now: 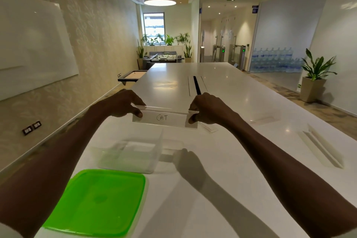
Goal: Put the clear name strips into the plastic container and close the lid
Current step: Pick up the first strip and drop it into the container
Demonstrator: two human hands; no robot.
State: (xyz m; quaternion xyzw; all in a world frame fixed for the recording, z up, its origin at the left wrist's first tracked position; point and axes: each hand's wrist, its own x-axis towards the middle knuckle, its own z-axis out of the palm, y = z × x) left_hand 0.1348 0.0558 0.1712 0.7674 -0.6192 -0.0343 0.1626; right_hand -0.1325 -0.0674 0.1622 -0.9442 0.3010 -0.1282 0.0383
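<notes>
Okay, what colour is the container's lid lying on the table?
Bright green, seen clearly in the head view: the lid lies flat near the clear container.

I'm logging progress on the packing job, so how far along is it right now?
Done: only the green lid is off, lying on the table; the clear container looks empty. In hand: the left hand and right hand pinch the ends of the strip marked CAT above the container. Left: this strip, several other strips lying to the right, then the lid.
</notes>
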